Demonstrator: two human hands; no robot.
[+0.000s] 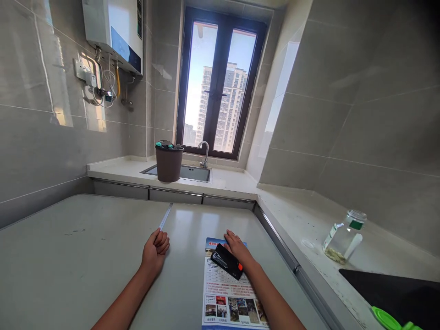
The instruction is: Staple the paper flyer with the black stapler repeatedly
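My left hand (156,250) is closed above the pale tabletop, its fingers curled round the near end of a narrow silvery strip (166,216). The strip points away toward the window; its exact kind is unclear. On the right, a printed leaflet (220,289) with text and small photos lies flat on the table. Across its upper part rests a black stapler (225,262) with a red spot at one end. My right hand (237,245) lies over the leaflet's upper right corner with fingers stretched out, just beside the stapler.
A white counter (227,178) runs behind and along the right. It carries a brown bucket (169,164) at the sink (195,173) with a faucet (205,153), a glass jar (343,238), a black panel (395,293) and a green object (387,317). A water heater (115,32) hangs left.
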